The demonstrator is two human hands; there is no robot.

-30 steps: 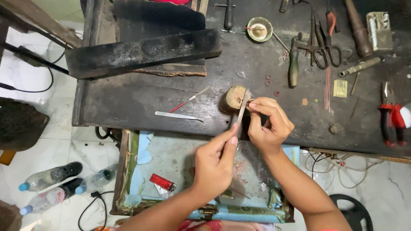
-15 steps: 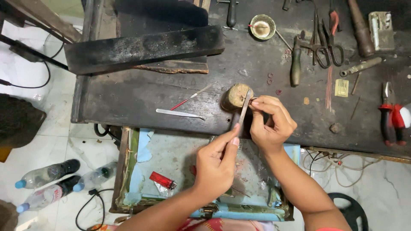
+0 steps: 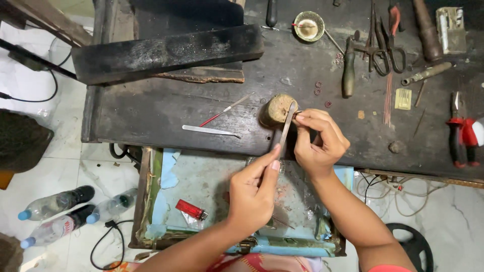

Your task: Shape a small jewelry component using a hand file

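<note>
- The left hand (image 3: 254,194) grips a thin metal file (image 3: 286,128) between thumb and fingers, index finger laid along its handle end; the file slants up and to the right.
- The file's upper end lies against the wooden peg (image 3: 276,110), a short round stub at the front edge of the dark counter (image 3: 166,113).
- The right hand (image 3: 320,142) is curled shut, its fingertips pinching something small just beside the peg where the file's tip lies; the piece itself is too small to make out.
- Left of the peg on the counter lie a flat metal strip (image 3: 209,131) and a thin red-handled tool (image 3: 224,111), near each other but apart.
- A long black block (image 3: 166,53) lies across the back left of the counter.
- A small round dish (image 3: 309,26) stands at the back; scissors (image 3: 388,48) and a green-handled tool (image 3: 349,70) lie to its right.
- Red-handled pliers (image 3: 459,131) lie near the right edge.
- A few small rings (image 3: 318,88) are scattered behind the peg.
- Below the counter edge sits an open tray (image 3: 201,186) with a pale blue lining; a red lighter (image 3: 190,209) lies in it.
- Plastic bottles (image 3: 58,211) lie on the tiled floor (image 3: 65,126) at the lower left.
</note>
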